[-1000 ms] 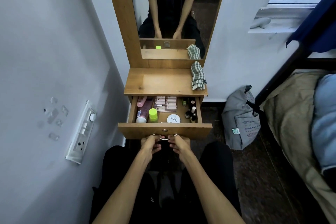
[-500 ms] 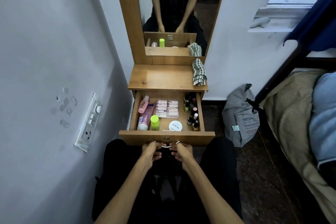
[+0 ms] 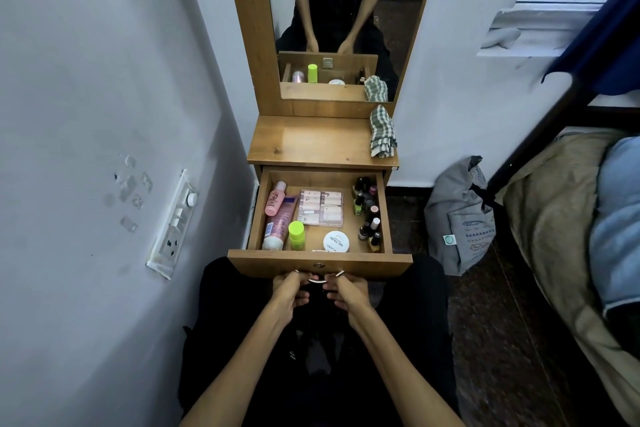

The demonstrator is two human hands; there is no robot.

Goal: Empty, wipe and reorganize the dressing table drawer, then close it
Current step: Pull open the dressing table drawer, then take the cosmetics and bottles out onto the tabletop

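Both hands (image 3: 320, 291) hide most of drawer handle (image 3: 318, 281).

Left arm: bare, stretched forward from lower left, angled inward toward centre.
Right arm: bare, stretched forward from lower right, angled inward, mirroring the left.
Left hand (image 3: 290, 291): fingers curled, gripping left end of handle (image 3: 318, 280).
Right hand (image 3: 348, 292): fingers curled, gripping right end of handle.
Hands: side by side, near each other, not touching.
Legs: dark trousers, knees spread beneath both arms.
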